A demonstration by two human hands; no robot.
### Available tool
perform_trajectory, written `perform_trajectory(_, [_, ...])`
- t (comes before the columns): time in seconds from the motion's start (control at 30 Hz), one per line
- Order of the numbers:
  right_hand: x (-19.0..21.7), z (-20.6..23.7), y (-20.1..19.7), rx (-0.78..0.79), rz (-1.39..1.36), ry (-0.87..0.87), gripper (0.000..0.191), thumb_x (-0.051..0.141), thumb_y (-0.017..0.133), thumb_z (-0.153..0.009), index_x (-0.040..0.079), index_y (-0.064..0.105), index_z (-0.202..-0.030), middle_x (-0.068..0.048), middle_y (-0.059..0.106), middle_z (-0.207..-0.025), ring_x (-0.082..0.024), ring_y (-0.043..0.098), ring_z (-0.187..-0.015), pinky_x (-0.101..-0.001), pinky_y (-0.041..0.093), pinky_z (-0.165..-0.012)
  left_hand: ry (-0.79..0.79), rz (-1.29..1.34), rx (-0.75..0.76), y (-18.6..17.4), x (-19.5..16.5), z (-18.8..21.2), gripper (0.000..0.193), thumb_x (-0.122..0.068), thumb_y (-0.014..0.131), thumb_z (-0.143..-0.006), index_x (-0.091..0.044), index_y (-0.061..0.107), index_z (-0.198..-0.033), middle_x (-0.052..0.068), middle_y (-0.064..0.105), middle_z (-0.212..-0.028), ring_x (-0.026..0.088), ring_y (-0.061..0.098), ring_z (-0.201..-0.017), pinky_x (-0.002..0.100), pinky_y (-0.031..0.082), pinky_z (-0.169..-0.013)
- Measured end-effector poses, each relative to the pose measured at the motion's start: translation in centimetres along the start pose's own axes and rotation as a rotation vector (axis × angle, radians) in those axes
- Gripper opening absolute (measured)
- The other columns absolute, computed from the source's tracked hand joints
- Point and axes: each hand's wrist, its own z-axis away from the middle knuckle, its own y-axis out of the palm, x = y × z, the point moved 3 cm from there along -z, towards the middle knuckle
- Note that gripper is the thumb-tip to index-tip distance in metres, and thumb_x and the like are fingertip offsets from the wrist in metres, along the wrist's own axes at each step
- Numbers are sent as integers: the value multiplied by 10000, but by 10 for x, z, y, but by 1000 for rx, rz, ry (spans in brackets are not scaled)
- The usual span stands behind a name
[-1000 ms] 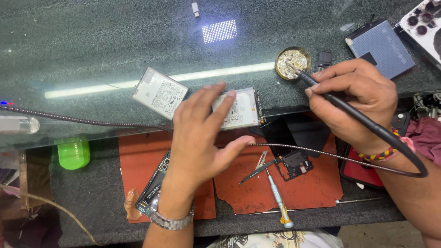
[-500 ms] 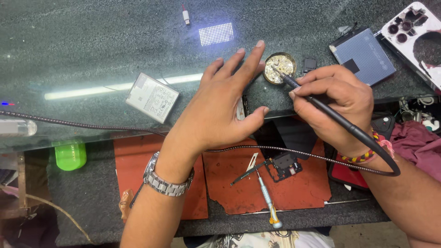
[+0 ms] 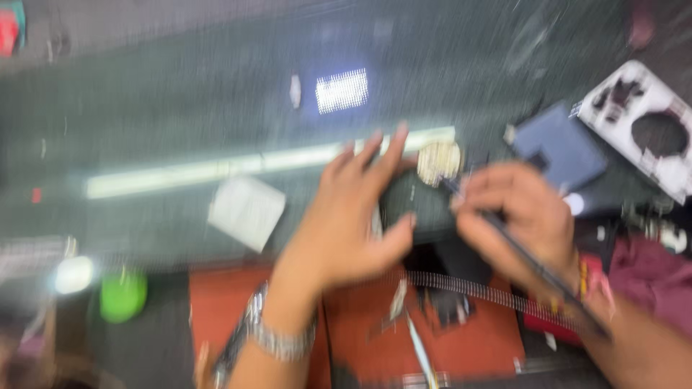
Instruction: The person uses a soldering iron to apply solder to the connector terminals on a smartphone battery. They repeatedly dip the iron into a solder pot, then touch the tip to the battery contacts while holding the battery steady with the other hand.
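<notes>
Gripping soldering iron (image 3: 526,252), right hand (image 3: 515,216)

The dark green glass top of the desk (image 3: 180,108) is glossy and mirrors the ceiling lights. The orange-red work mat (image 3: 360,338) looks matt and rubbery. The silver link wristband (image 3: 277,338) is shiny metal. The round brass-coloured tin (image 3: 438,161) has a metallic sheen. The maroon cloth (image 3: 659,277) is soft and matt. Blur hides finer texture.
</notes>
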Motion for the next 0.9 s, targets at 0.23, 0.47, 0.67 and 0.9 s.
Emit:
perform_trajectory(0.23, [-8,9,1,41,11,160,170,6,801,-872,34,734,-1025,-129,708,-1145,-160,730,-928,-222,575,-809,-47,128,55,5,13,-6,930,-292,666,-860,1,238,-1633,140,644,-1484,446,374,-1571,559,169,-1325])
perform_trajectory(0.47, [-7,11,0,6,4,159,146,9,806,-869,35,731,-991,-118,702,-1119,-139,707,-860,-207,553,-741,-52,142,60,4,15,0,941,-289,671,-829,0,265,-1628,157,654,-1458,462,374,-1546,563,170,-1301])
perform_trajectory(0.67, [-10,13,-4,32,-48,140,150,12,793,-872,42,746,-1011,-108,703,-1097,-137,712,-919,-210,561,-798,-50,118,43,6,9,0,940,-270,666,-821,-20,263,-1633,147,659,-1452,462,370,-1542,571,165,-1306])
perform_trajectory(0.9, [-12,16,-8,39,-98,117,141,4,793,-892,38,746,-1020,-105,705,-1107,-127,702,-916,-203,553,-785,-33,96,27,8,4,4,924,-267,654,-842,-26,249,-1637,128,650,-1474,447,374,-1547,552,172,-1319])
